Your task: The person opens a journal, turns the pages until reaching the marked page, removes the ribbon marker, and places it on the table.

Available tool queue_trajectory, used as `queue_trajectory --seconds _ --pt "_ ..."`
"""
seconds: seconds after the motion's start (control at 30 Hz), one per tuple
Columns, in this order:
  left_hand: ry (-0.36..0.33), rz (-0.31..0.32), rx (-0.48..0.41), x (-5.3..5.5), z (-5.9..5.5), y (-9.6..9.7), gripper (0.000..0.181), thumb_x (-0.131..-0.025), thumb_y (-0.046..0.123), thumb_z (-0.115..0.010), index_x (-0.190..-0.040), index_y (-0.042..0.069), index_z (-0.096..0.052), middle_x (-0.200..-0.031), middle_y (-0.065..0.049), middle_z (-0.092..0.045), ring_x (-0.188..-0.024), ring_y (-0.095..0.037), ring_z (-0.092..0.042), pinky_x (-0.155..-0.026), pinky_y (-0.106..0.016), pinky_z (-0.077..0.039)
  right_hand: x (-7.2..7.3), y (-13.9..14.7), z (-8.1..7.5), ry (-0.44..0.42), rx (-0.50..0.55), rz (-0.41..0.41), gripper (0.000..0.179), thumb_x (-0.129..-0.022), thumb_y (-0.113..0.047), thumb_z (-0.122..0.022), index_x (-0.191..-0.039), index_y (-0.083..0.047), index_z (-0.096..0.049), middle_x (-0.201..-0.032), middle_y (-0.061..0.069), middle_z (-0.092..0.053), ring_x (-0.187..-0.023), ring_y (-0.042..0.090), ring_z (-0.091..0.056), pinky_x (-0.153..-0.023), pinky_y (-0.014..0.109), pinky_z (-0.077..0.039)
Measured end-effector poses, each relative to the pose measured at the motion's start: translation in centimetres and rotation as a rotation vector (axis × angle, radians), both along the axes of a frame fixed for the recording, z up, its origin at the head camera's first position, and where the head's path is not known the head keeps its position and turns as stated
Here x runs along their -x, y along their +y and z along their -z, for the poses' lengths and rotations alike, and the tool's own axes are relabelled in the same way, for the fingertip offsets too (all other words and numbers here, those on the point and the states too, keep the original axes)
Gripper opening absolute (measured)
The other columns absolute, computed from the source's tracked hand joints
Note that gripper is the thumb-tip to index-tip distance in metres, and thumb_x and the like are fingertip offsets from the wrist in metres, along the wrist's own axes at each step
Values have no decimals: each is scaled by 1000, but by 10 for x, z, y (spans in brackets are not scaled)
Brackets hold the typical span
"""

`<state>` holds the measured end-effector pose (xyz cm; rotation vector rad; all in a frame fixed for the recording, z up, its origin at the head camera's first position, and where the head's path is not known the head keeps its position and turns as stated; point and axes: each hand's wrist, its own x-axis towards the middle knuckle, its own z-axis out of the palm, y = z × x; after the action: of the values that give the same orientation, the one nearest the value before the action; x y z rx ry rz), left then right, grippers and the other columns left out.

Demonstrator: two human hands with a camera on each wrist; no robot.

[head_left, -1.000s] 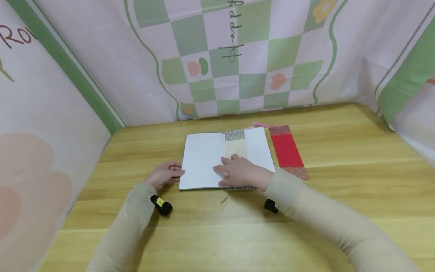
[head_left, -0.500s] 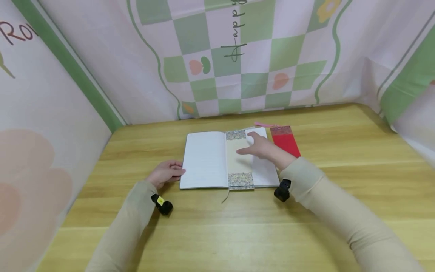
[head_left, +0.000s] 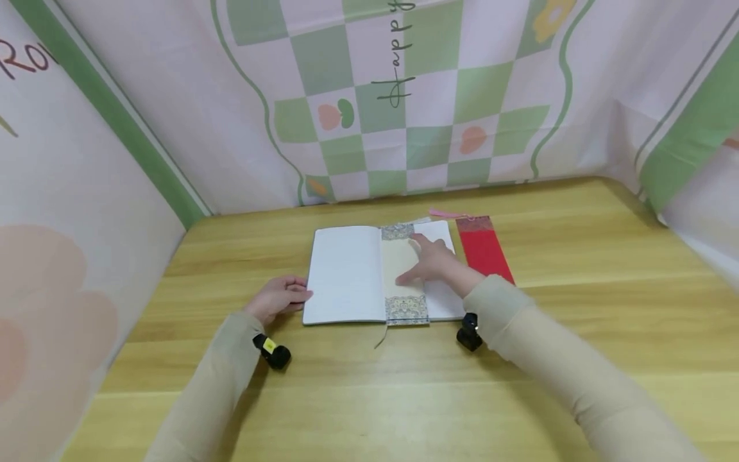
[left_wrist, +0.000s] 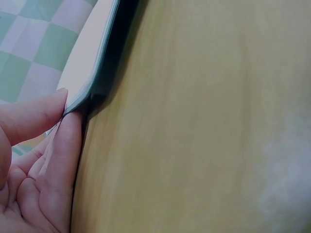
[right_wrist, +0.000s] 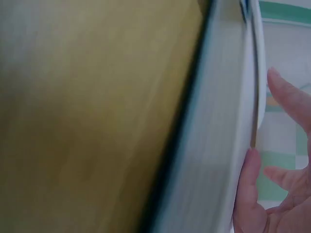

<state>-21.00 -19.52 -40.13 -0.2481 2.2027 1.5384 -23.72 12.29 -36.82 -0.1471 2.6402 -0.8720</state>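
Observation:
An open notebook (head_left: pixel 345 276) with blank-looking pages lies flat. Along its centre fold, on the right page, rests a cream bookmark (head_left: pixel 392 263) with patterned bands at both ends. My left hand (head_left: pixel 274 299) pinches the notebook's left edge; the left wrist view shows the thumb on the page (left_wrist: pixel 87 53) and a finger under the cover. My right hand (head_left: pixel 435 260) is over the right page, thumb and fingers spread, fingertips right at the bookmark's right side. In the right wrist view, one finger of this hand (right_wrist: pixel 286 194) lies by the thick page edges (right_wrist: pixel 209 145).
A red bookmark (head_left: pixel 485 251) lies right of the notebook, its lower part hidden by my right sleeve. A pink tassel (head_left: pixel 447 213) lies beyond. A thin ribbon (head_left: pixel 381 337) sticks out at the notebook's near edge. The wooden table (head_left: pixel 369 398) meets a patterned cloth (head_left: pixel 427 147) behind.
My right hand has come off the bookmark's lower middle, going up and right, then a little back down-left. The bookmark's lower band now shows fully. My left hand has stayed put.

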Motion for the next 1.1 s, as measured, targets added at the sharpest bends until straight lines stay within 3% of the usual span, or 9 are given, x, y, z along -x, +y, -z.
queue_trajectory --seconds 0.1,0.37,0.6,0.73,0.83,0.93,1.1 --pt "1 -3 1 0 0 -1 42 -90 4 -62 -128 -5 -46 -109 -10 -60 -84 -8 -58 -76 -20 -55 -1 -9 2 37 -83 -51 105 -71 -41 -80 -151 -10 -19 -150 27 -20 -134 51 -22 -106 62 -29" --pt "-14 -15 15 0 1 -2 42 -91 5 -62 -128 -5 -46 -112 -12 -61 -86 -9 -59 -79 -23 -55 -4 -17 3 34 -120 -83 101 -73 -39 -79 -149 -7 -22 -152 22 -23 -138 49 -18 -106 58 -33" --pt "-8 -8 8 1 0 -2 42 -91 5 -61 -129 -5 -46 -115 -13 -60 -85 -8 -59 -78 -22 -55 -4 -15 2 49 -98 -136 95 -75 -32 -79 -148 -3 -25 -152 18 -27 -139 45 -20 -110 56 -28" --pt "-4 -3 13 1 -1 -2 43 -91 6 -61 -130 -5 -45 -116 -13 -59 -86 -8 -59 -78 -21 -55 -3 -10 1 34 18 -83 85 -76 -19 -78 -145 -4 -31 -141 23 -41 -128 40 -39 -107 49 -35" --pt "-5 -5 13 1 -2 -2 43 -91 5 -62 -129 -5 -46 -112 -11 -60 -85 -8 -58 -77 -20 -55 -2 -5 1 -9 121 -13 77 -78 -10 -75 -144 -6 -35 -112 20 -55 -97 28 -55 -86 37 -49" --pt "-10 1 13 1 -1 -3 42 -90 5 -62 -128 -5 -46 -106 -7 -61 -83 -7 -58 -76 -20 -55 -1 -1 2 -55 197 26 75 -80 -3 -72 -144 -6 -33 -88 9 -51 -73 16 -50 -66 26 -49" --pt "-14 3 9 1 0 -1 43 -90 6 -63 -128 -5 -47 -101 -5 -62 -81 -7 -58 -75 -20 -55 0 5 3 -127 366 82 84 -80 8 -67 -149 -8 -22 -85 6 -47 -69 13 -51 -64 25 -55"
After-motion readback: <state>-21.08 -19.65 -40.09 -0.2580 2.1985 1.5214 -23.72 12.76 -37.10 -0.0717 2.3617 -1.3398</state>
